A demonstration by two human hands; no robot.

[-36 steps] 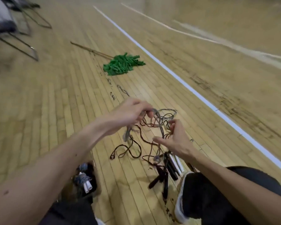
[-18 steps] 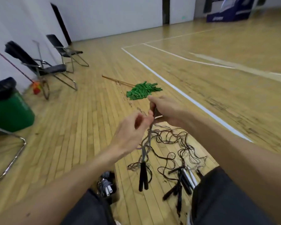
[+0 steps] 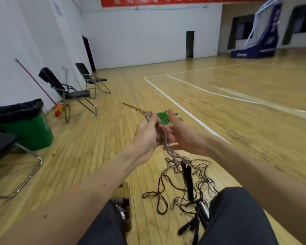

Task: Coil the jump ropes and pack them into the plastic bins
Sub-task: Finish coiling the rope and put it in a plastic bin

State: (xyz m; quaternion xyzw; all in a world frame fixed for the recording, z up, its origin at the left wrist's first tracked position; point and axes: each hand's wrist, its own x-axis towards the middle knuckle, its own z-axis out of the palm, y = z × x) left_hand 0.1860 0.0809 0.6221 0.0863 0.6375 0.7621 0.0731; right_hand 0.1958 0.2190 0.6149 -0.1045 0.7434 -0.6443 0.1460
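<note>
A bunched grey jump rope (image 3: 168,147) is held raised above the wooden gym floor (image 3: 95,147). Its upper end is gripped by the curled fingers of the left hand (image 3: 146,137), and just below it is clasped by the fingers of the right hand (image 3: 182,137), thumb raised. Its slim black handles (image 3: 187,179) are seen hanging over a loose tangle of dark cords (image 3: 161,195) on the floor. A small translucent plastic bin (image 3: 126,190) is set by the left knee.
</note>
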